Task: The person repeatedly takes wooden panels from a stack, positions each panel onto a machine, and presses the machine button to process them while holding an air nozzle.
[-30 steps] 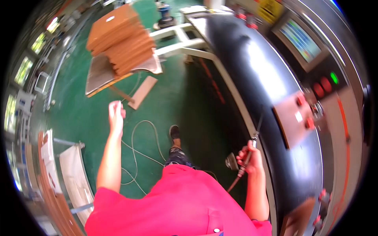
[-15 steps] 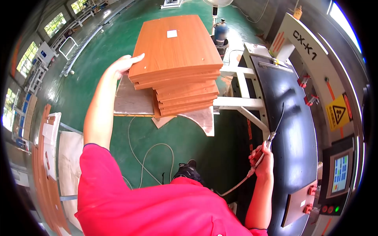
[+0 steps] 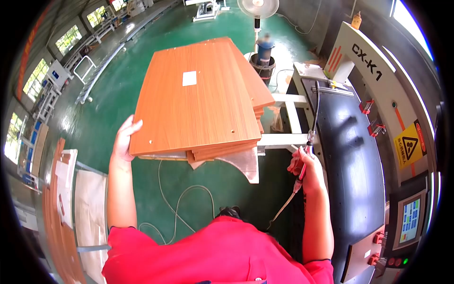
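My left hand [image 3: 125,138] grips the near left corner of a brown wood-grain panel [image 3: 194,111], its thumb on top. The panel has small drilled holes and a white label [image 3: 189,78]. It lies slanted over a stack of similar panels [image 3: 253,92], overhanging them toward me and to the left. My right hand [image 3: 308,169] is closed around an air blow gun [image 3: 302,173] with a thin dark nozzle pointing up and away. A pale hose runs from its lower end. The blow gun is beside the black machine bed, apart from the panels.
On the right stands a machine marked CX-K1 [image 3: 366,61], with a black bed [image 3: 350,165], red clamps [image 3: 366,106] and a screen [image 3: 409,221]. A clamped panel [image 3: 362,255] sits low right. A fan [image 3: 257,5] stands behind. Loose hose [image 3: 177,208] loops across the green floor; boards [image 3: 59,203] lean left.
The top panel has come toward me and left, turned out of line with the stack, with my left hand on it. My right hand has lifted the blow gun up and left.
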A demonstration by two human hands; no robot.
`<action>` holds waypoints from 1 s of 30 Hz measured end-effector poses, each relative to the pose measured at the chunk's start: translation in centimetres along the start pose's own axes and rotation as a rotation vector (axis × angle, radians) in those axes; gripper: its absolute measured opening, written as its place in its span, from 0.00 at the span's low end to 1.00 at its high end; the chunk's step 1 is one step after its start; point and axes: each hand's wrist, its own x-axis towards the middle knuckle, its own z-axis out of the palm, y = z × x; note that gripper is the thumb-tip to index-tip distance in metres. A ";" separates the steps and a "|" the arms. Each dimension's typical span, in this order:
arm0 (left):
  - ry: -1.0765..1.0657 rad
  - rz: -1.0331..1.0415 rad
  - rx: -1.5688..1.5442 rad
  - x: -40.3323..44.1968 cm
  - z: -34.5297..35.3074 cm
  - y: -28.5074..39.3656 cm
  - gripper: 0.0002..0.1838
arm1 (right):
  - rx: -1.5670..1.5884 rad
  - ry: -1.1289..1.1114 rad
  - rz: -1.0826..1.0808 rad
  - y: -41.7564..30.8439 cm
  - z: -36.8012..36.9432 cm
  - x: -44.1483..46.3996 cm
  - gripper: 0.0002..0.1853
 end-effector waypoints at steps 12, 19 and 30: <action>-0.046 0.211 -0.010 -10.5 13.6 -1.0 0.27 | 0.153 0.006 -0.133 1.2 -7.4 -9.5 0.15; -0.365 -0.005 -0.273 -12.9 30.2 -10.1 0.25 | 0.244 0.308 -0.306 6.0 -16.4 -21.0 0.18; -0.552 -0.463 -0.289 -16.4 45.3 -29.7 0.24 | 0.216 0.714 0.068 17.1 -22.3 -32.2 0.16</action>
